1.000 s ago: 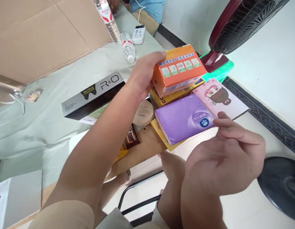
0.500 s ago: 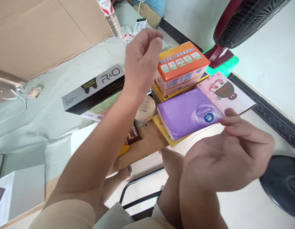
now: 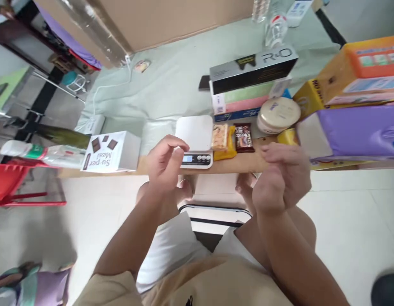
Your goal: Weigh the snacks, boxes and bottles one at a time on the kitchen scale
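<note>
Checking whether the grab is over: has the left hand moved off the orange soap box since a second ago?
Yes. The left hand has left the orange soap box and now hovers empty by the white kitchen scale.

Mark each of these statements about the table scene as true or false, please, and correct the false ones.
1. Both hands are empty. True: the left hand and the right hand hover at the table edge with nothing in their grip.
2. The kitchen scale carries a snack bar. False: its platform is bare; the two snack bars lie beside it.
3. The black R&O box lies on top of other flat boxes. True.
4. The white Super Meal box is to the right of the scale. False: it stands to its left.
5. The round tin stands on the purple tissue pack. False: it stands beside the pack.
</note>
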Motion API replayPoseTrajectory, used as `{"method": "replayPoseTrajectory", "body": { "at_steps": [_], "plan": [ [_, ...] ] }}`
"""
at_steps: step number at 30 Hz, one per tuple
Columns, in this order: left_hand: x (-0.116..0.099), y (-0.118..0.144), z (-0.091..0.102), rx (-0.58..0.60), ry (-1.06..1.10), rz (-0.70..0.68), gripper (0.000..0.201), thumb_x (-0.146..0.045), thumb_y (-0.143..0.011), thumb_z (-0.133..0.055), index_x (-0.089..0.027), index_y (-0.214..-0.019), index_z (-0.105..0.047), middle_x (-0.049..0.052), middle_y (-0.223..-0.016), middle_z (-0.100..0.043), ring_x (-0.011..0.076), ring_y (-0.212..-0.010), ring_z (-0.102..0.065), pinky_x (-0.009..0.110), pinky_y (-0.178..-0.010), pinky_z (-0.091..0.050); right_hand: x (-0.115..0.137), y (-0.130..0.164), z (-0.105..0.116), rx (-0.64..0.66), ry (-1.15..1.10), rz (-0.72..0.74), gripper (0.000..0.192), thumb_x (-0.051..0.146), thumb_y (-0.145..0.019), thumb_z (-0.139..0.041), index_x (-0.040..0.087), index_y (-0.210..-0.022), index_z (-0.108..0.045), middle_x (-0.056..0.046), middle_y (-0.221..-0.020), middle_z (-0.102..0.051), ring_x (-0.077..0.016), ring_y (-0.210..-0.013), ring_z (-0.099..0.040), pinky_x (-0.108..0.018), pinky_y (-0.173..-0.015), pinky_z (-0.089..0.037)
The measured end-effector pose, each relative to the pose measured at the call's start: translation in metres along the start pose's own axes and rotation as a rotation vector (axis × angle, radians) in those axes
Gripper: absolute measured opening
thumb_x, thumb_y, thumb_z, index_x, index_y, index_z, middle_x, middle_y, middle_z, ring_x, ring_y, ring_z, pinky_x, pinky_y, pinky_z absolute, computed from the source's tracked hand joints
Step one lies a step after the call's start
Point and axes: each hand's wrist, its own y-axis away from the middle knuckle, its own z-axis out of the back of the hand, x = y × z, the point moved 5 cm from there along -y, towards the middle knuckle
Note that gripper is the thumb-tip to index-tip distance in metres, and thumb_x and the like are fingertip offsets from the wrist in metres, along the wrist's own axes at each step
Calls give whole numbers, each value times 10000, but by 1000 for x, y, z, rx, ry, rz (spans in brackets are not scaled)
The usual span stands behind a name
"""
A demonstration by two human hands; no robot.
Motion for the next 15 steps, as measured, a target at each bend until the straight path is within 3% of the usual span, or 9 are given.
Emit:
{"method": "replayPoseTrajectory", "body": {
  "at_steps": [2,4,6,11,15],
  "plan": [
    [26,10,31,-162,16,153,227,-406,-956,-626,-226,-851,-714,33,-801,-694,177,-814,-657,323,-791,-539,7,15,-19,141,36,-22,131,164,-915,-523,241,-962,-617,-29,-856,-617,-208,-877,-640,-397,-794,-518],
    [52,18,54,-360,145,319,296,-432,-959,-532,-231,-778,-653,29,-780,-650,167,-775,-644,326,-799,-549,15,27,-42,274,61,-22,126,161,-923,-528,248,-969,-607,-25,-872,-637,-198,-853,-634,-378,-768,-513],
    [69,26,73,-535,234,398,335,-415,-959,-420,-233,-738,-595,31,-756,-598,158,-725,-621,325,-764,-544,23,36,-71,417,93,-34,117,168,-913,-549,243,-986,-599,-24,-898,-659,-190,-858,-633,-368,-778,-520],
    [71,64,146,-935,81,300,279,-304,-894,-349,-232,-707,-542,31,-721,-515,173,-742,-565,356,-828,-492,44,67,-157,698,113,-241,195,214,-883,-579,218,-1077,-601,-63,-1067,-692,-204,-1017,-669,-396,-898,-576],
    [89,103,211,-1256,-121,285,137,-272,-898,-363,-239,-784,-429,34,-861,-467,211,-976,-563,431,-1029,-439,57,99,-233,901,54,-363,277,306,-909,-599,254,-1181,-592,-75,-1233,-665,-241,-1202,-638,-484,-1073,-572]
  ]
}}
